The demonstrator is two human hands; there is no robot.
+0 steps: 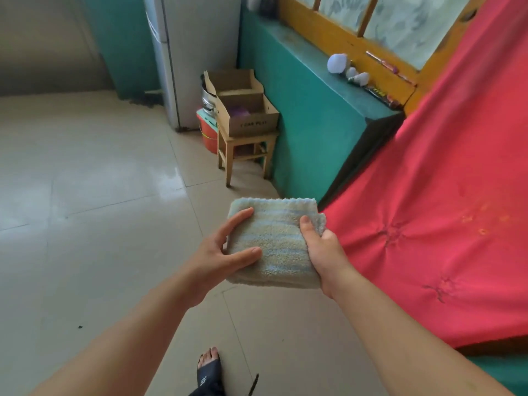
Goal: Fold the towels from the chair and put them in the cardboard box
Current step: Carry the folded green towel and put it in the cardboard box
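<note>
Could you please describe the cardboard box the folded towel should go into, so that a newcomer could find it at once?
Follow the green wall to the corner beside the white fridge, where a small wooden stool stands. The cardboard box sits on the stool, open-topped with printed lettering on its front, unlike the red bucket behind the stool.
</note>
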